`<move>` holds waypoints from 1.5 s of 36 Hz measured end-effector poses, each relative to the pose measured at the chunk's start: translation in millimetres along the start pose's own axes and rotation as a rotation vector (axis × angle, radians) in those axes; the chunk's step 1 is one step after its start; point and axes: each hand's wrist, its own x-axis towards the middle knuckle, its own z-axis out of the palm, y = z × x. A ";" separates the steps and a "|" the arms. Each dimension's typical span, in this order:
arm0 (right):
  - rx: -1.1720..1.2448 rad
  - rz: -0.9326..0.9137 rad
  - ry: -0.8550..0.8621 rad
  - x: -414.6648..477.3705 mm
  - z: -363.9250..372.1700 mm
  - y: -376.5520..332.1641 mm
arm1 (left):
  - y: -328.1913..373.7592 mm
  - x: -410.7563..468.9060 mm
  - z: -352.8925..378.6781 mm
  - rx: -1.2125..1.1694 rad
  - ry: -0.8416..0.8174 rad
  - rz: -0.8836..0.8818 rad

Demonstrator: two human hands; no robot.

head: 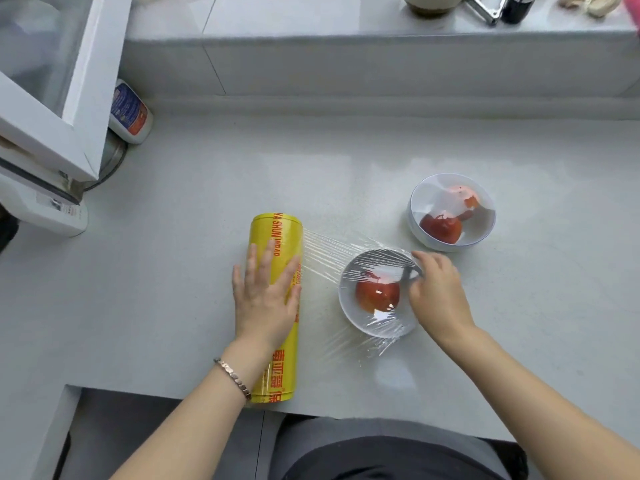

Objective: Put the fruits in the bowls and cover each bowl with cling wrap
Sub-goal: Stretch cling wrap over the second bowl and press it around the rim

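A big yellow cling wrap roll (277,237) lies on the grey counter, and my left hand (265,296) presses flat on top of it with straight fingers. A sheet of clear film (325,258) stretches from the roll over the near white bowl (349,313), which holds one red fruit (377,295). My right hand (438,292) pinches the film's edge at that bowl's right rim. The far white bowl (420,233) holds two red fruits (440,228) under cling film.
A white appliance with an open door (52,109) stands at the left, with a white bottle (131,112) behind it. A raised ledge at the back carries a jar (433,3) and other items. The counter's front edge (346,415) runs just below the roll.
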 end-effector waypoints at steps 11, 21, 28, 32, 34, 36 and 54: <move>-0.121 -0.263 -0.458 83.7 51.7 -90.3 | 1.1 74.6 -5.0 -0.093 -0.055 0.198; 0.039 -0.112 -0.610 97.2 64.7 -95.8 | -6.5 111.1 -4.1 -0.013 -0.114 0.194; -0.137 -0.261 -0.356 80.7 69.2 -97.1 | -16.8 108.8 -0.4 -0.023 -0.040 0.272; -0.245 -0.247 -0.262 74.4 73.3 -100.1 | -12.7 107.2 2.8 -0.011 -0.001 0.295; -0.248 -0.213 -0.250 73.8 75.3 -103.1 | -10.1 106.6 2.2 0.014 0.036 0.305; -0.232 -0.185 -0.244 73.4 77.0 -106.1 | -9.7 107.0 1.6 -0.003 0.067 0.304; 0.053 -0.004 -0.307 78.6 85.5 -114.6 | -23.1 108.2 1.0 -0.209 -0.076 0.222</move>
